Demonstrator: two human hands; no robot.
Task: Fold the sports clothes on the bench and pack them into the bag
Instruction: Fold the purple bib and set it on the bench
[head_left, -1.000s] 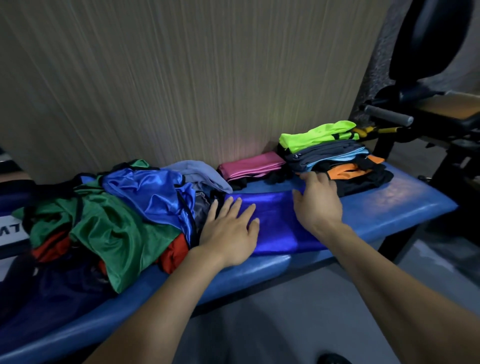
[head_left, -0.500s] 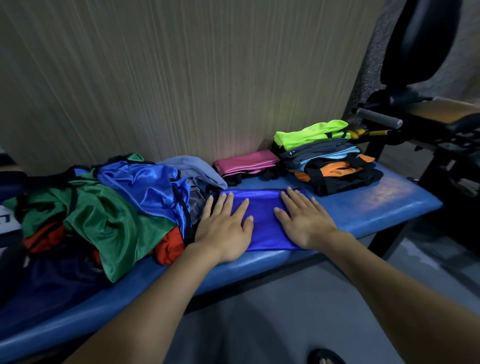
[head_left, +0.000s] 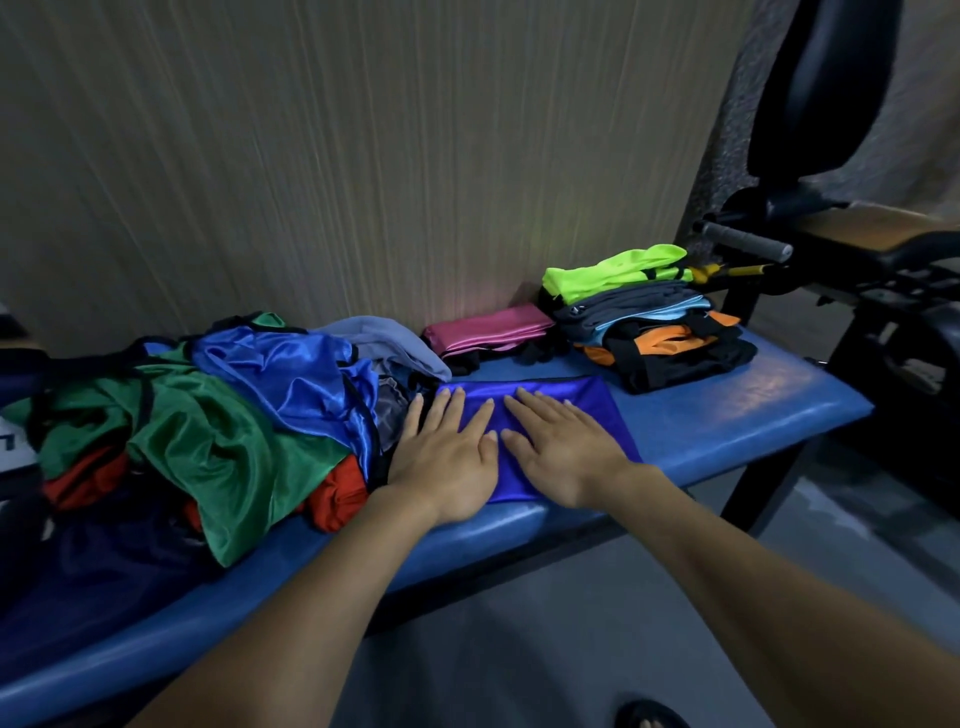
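Note:
A shiny purple-blue garment (head_left: 587, 410) lies folded flat on the blue bench (head_left: 727, 415). My left hand (head_left: 447, 457) and my right hand (head_left: 561, 452) press on it side by side, fingers straight and spread. Left of them is a loose heap of unfolded clothes: a blue satin piece (head_left: 291, 384), a green one (head_left: 218, 447), red fabric (head_left: 337, 493) and a grey piece (head_left: 384, 338). A folded pink garment (head_left: 488, 327) lies at the back by the wall. At the right stands a stack of folded clothes (head_left: 649, 322) with a neon yellow-green top. No bag is clearly seen.
A ribbed wall runs directly behind the bench. Gym equipment with a black pad (head_left: 815, 88) and a grey handle (head_left: 743, 241) stands to the right. Dark navy fabric (head_left: 104, 571) lies at the bench's left front. Grey floor lies below, with a sandalled foot (head_left: 649, 719).
My right hand has slid from the garment's far right corner to its middle, beside my left hand. The garment now looks narrower, folded over.

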